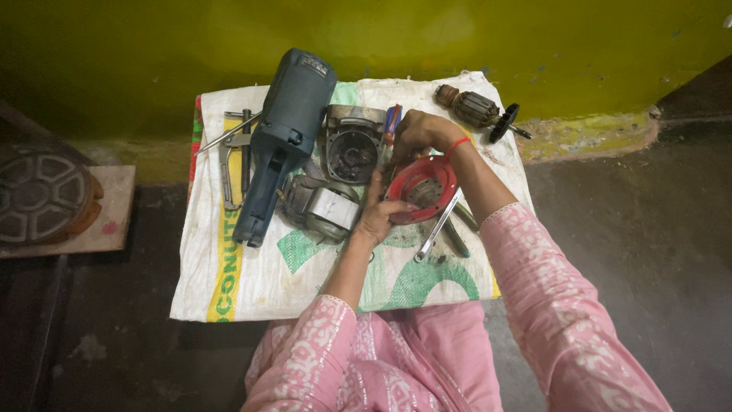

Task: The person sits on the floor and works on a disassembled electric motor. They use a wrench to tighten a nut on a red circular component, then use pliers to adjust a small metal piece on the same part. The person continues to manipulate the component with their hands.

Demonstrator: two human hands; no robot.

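My left hand point(376, 216) grips the near edge of a round red housing part point(422, 185) and holds it just above the white woven sack point(252, 282). My right hand point(418, 133) reaches over the far rim of the same red part, fingers curled down onto it; whether a small tool is in those fingers I cannot tell. A silver wrench point(436, 229) lies slanted just under the red part. Both sleeves are pink with a white pattern.
On the sack lie a blue-grey power tool body point(284, 130), a grey gear casing point(352, 145), a stator coil point(320, 206), pliers and rods point(235, 149), and a motor armature point(476, 111) at the far right. A yellow-green wall stands behind. A round metal disc point(38, 197) sits left.
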